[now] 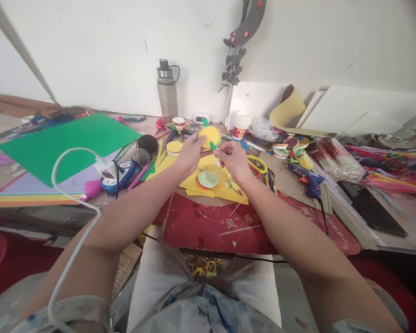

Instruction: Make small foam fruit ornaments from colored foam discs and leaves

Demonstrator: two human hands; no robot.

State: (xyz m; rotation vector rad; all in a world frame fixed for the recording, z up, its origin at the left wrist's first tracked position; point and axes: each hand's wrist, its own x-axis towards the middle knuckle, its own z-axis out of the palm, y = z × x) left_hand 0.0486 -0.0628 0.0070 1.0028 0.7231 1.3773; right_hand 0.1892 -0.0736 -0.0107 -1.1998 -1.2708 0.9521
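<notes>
My left hand [190, 152] is closed on the edge of a round yellow disc [209, 137], held up over the table. A green paper tab [205, 122] sticks out from the disc's far side. Between the fingertips of my right hand [235, 159] is a small green paper piece [212, 146], close to the disc's near edge; I cannot tell whether it touches. Below lie yellow paper sheets [190, 185] and a round piece with a pale green top [209, 179]. Another yellow-topped round piece [174, 148] rests left of my left hand.
Yellow-handled scissors [258, 165] and a blue glue gun [310, 182] lie to the right, with a black phone [372, 208] farther out. Green card [69, 141] covers the left. A bottle [167, 90] and paper cups [241, 125] stand behind. A white cable [55, 171] loops over my left arm.
</notes>
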